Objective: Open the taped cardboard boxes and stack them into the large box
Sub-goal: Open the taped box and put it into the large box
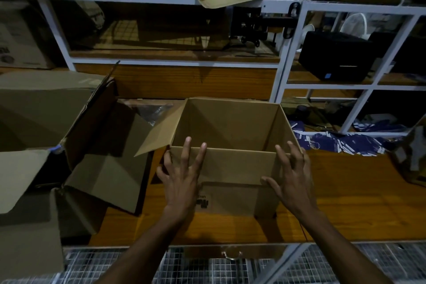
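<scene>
An opened brown cardboard box stands upright on the wooden table, its top flaps folded out and its inside empty. My left hand is spread with straight fingers against the box's near wall at its left side. My right hand is spread the same way at the near right corner, fingertips at the rim. Neither hand curls round anything. To the left sits a large open box with its flaps standing and hanging outward.
The wooden table runs to the right, with scattered blue printed leaflets at its back. White metal shelving rises behind, holding boxes and a black box. More cardboard lies at the near left. A wire grid floor is below.
</scene>
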`<state>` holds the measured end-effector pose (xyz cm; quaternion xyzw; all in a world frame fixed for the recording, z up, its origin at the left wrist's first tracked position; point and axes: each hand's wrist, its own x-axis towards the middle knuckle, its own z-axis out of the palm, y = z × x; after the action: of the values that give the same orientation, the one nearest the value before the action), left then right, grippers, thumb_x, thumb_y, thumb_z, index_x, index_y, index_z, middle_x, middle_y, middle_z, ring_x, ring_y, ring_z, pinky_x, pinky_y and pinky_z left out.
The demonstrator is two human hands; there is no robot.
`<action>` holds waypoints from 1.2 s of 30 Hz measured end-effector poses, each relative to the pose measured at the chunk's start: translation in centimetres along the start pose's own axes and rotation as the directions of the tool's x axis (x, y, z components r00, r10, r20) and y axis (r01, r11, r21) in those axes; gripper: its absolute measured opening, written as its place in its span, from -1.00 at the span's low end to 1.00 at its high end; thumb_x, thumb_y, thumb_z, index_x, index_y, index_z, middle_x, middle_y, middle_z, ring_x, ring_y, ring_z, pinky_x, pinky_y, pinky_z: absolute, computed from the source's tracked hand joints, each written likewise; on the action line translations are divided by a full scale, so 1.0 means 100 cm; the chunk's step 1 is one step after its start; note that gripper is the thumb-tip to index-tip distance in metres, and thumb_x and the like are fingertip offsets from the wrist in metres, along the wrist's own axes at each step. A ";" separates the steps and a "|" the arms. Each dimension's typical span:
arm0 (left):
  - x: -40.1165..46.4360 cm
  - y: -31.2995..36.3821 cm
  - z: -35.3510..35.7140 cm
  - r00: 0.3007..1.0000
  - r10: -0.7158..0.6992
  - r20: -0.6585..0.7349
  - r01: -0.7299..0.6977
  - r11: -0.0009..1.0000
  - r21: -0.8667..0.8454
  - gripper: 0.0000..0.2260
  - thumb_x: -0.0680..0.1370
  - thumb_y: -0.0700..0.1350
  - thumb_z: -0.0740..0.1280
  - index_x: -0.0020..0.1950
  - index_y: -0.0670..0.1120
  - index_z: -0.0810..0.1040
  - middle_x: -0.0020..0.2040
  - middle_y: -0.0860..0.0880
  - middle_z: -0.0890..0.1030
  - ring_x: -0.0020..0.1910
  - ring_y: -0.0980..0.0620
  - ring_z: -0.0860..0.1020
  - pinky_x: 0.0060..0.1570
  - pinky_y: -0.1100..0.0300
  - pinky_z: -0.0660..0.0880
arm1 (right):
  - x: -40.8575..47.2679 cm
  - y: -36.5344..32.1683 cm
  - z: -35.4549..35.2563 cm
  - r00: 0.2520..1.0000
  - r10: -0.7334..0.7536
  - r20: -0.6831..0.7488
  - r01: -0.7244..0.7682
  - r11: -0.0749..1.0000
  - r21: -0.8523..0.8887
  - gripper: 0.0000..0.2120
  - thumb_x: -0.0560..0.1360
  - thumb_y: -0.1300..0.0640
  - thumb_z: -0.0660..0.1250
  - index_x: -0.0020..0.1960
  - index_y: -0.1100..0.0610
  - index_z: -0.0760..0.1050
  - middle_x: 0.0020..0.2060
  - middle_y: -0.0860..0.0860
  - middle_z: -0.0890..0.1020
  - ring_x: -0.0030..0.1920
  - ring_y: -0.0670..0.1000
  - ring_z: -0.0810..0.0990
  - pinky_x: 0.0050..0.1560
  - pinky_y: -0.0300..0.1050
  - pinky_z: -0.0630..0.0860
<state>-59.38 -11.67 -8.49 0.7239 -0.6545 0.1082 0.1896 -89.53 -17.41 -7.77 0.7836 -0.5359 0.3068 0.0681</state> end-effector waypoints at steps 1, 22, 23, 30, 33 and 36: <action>0.003 -0.002 0.001 1.000 0.019 0.007 -0.019 1.000 -0.021 0.27 0.20 0.16 0.68 0.65 0.19 -0.13 0.67 -0.13 -0.14 0.50 -0.51 0.09 0.23 -0.53 0.31 | 0.001 -0.001 0.000 1.000 0.002 -0.001 -0.002 1.000 0.001 0.05 0.30 -0.12 0.63 0.60 -0.06 0.09 0.59 0.19 0.11 0.54 0.41 0.11 0.30 0.45 0.39; 0.051 -0.017 0.012 0.992 0.108 0.058 -0.098 0.984 -0.152 0.33 0.20 0.08 0.70 0.63 0.24 -0.24 0.60 -0.18 -0.06 0.45 -0.49 0.08 -0.18 -0.37 0.61 | 0.025 -0.002 0.010 0.997 0.075 0.008 -0.076 0.996 0.042 0.05 0.22 0.03 0.70 0.53 -0.05 0.16 0.51 0.13 0.20 0.46 0.35 0.28 -0.11 0.30 0.66; 0.052 -0.016 0.011 0.992 0.111 0.053 -0.101 0.982 -0.159 0.32 0.20 0.09 0.70 0.63 0.24 -0.23 0.60 -0.17 -0.06 0.45 -0.48 0.09 -0.19 -0.36 0.61 | 0.027 -0.002 0.010 0.997 0.076 -0.002 -0.076 0.996 0.053 0.02 0.22 0.04 0.70 0.51 -0.04 0.18 0.49 0.12 0.21 0.46 0.34 0.29 -0.11 0.30 0.66; 0.074 -0.003 -0.027 0.986 0.166 -0.035 -0.169 0.976 -0.134 0.27 0.21 0.12 0.69 0.64 0.20 -0.16 0.61 -0.19 -0.04 0.45 -0.46 0.17 -0.13 -0.26 0.63 | 0.055 0.002 -0.014 0.989 0.059 -0.132 -0.052 0.997 0.057 -0.04 0.18 0.06 0.71 0.44 0.04 0.28 0.35 0.16 0.29 0.34 0.30 0.37 -0.02 0.25 0.63; 0.088 0.005 -0.053 0.977 0.186 -0.104 -0.196 0.976 -0.100 0.23 0.22 0.10 0.69 0.65 0.15 -0.08 0.60 -0.21 0.02 0.42 -0.47 0.22 -0.09 -0.31 0.62 | 0.072 0.001 -0.038 0.976 0.025 -0.214 -0.012 0.998 0.064 -0.05 0.16 0.09 0.73 0.41 0.08 0.30 0.32 0.15 0.29 0.28 0.32 0.40 -0.01 0.24 0.58; 0.100 0.016 -0.084 0.958 0.216 -0.188 -0.230 0.972 -0.052 0.20 0.24 0.10 0.67 0.65 0.13 -0.06 0.59 -0.21 0.02 0.42 -0.46 0.22 -0.05 -0.33 0.60 | 0.087 0.000 -0.070 0.956 -0.021 -0.291 0.039 0.997 0.059 -0.05 0.16 0.11 0.73 0.40 0.08 0.29 0.31 0.14 0.28 0.26 0.34 0.41 0.07 0.28 0.55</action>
<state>-59.05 -17.35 3.33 0.6252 -0.7155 0.1701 0.2612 -90.35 -21.30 2.68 0.7399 -0.4980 0.4346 0.1254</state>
